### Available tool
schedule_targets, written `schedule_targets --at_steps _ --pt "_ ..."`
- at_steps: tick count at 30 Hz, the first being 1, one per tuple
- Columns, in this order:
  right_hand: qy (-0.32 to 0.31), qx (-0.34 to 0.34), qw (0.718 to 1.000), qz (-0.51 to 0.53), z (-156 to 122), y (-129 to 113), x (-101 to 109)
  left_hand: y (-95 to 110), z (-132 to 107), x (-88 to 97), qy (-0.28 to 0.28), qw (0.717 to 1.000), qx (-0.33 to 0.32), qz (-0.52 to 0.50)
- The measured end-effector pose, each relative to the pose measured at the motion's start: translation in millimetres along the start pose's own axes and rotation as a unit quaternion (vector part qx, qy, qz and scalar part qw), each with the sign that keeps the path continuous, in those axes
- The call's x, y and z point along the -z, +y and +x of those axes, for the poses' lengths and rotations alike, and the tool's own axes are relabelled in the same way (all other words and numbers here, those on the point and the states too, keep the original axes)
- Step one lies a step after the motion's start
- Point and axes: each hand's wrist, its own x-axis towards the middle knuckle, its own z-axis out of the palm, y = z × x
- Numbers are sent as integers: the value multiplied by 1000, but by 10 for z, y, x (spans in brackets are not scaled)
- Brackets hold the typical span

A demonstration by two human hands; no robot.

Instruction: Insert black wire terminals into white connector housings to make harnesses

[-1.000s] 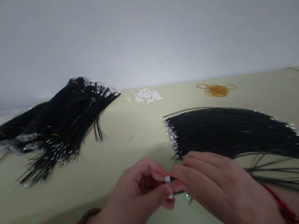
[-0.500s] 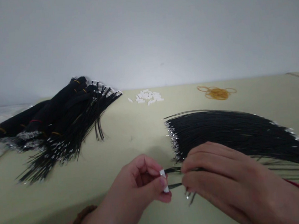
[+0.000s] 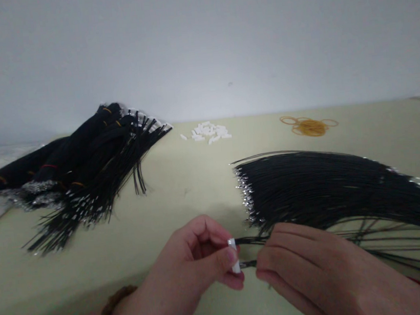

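My left hand (image 3: 197, 266) pinches a small white connector housing (image 3: 234, 256) between thumb and fingers, low in the middle of the view. Two thin black wires (image 3: 249, 241) run from the housing to the right. My right hand (image 3: 315, 271) is closed on these wires right next to the housing, its fingertips almost touching my left thumb. Behind my right hand lies a wide fan of loose black wires (image 3: 326, 186) with silver terminals at their left ends.
The pale green table (image 3: 183, 189) carries a heap of bundled black wires (image 3: 82, 173) at the left, a small pile of white housings (image 3: 209, 132) at the back, and yellow rubber bands (image 3: 308, 126) at the back right. A grey wall stands behind.
My right hand drew back to the right and then moved in again close to the housing. The left hand stayed nearly still with the housing.
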Motion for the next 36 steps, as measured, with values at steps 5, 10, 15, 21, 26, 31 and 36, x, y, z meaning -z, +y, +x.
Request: schedule_targets --at_steps 5,10,15,21,26,31,36 --pt "-27 14 999 10 -13 30 -3 -9 3 -5 -4 1000 -7 -10" --pt "7 29 1000 -2 26 -9 -50 -39 -1 -14 -16 1000 -12 -22" --pt "19 11 1000 -16 97 -50 -2 -44 1 -17 -14 1000 -10 -24" --pt "-12 -52 996 -68 178 436 185 -2 -24 -30 9 998 -29 52" --pt "-75 -43 992 -92 167 728 135 -11 -14 -13 -11 999 -23 26" --pt "-76 -26 992 -94 168 701 133 -26 22 11 -13 999 -39 -7" --pt "-85 16 993 -76 189 672 131 -31 31 18 -20 999 -46 -16"
